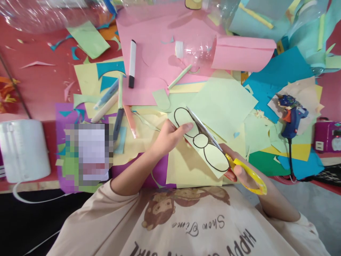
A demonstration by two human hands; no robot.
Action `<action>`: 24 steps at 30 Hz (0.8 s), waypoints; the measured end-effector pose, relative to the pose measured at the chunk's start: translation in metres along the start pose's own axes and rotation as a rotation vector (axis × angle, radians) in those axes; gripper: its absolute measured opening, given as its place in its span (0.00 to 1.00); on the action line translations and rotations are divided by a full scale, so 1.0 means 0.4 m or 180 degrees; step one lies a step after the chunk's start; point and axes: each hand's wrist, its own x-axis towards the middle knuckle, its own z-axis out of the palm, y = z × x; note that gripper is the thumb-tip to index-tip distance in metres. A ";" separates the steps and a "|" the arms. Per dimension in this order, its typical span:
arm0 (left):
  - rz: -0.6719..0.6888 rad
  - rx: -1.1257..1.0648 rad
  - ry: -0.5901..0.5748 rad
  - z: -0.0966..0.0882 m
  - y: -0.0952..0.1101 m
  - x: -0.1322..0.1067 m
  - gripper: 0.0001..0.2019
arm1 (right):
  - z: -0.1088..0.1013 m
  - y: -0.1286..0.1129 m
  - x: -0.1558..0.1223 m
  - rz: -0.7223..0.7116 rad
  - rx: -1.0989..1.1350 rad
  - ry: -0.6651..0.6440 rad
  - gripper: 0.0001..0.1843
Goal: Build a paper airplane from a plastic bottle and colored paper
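Observation:
My left hand (174,134) pinches a pale green paper piece (216,156) near its upper left end, thumb on top. A black marker outline on the paper shows two long loops joined by a small circle, like a bow. My right hand (236,167) grips yellow-handled scissors (254,182). The scissors' blades lie along the upper right side of the outline, pointing up and left. Whether the blades are closed on the paper is hard to make out. Sheets of pale green paper (221,103) and cream paper (195,170) lie under my hands.
Markers (132,64) and paper scraps lie at the left. A clear bottle (198,49) with a pink paper wrap (242,53) lies at the back. A blue glue gun (291,119) with its cord rests at the right. A white case (25,149) stands far left.

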 end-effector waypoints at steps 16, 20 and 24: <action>0.0194 -0.0043 0.0037 -0.007 -0.024 0.010 0.09 | -0.009 0.030 0.003 0.0079 0.0308 -0.0046 0.42; 0.0254 -0.0132 -0.0044 -0.004 -0.021 0.012 0.07 | -0.012 0.035 0.002 -0.0009 0.0390 -0.0096 0.41; 0.0121 -0.0058 0.0033 -0.004 -0.022 0.011 0.09 | -0.011 0.043 0.003 -0.0034 0.0263 -0.0085 0.42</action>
